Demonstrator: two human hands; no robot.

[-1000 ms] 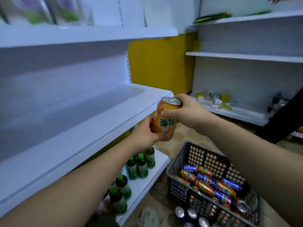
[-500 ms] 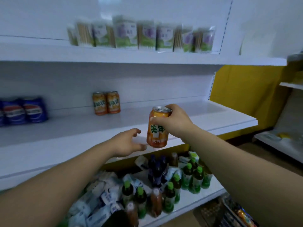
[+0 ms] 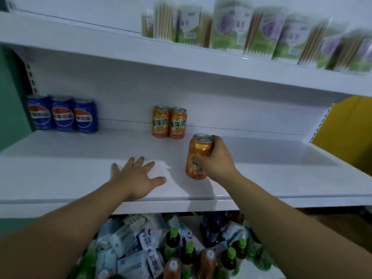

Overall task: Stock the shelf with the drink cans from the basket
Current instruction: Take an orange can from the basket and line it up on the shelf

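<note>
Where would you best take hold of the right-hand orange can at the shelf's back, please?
Probably round its upper body, from the front-right: the can stands upright, its twin crowds its left side and the shelf's back wall is close behind, leaving those faces free.

Two bare forearms, uncovered along their whole visible length, with bare left grip (image 3: 136, 178) and right grip (image 3: 216, 160).

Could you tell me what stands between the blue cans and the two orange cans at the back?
Nothing: the head view shows bare white shelf between the three blue cola cans and the two orange drink cans.
</note>
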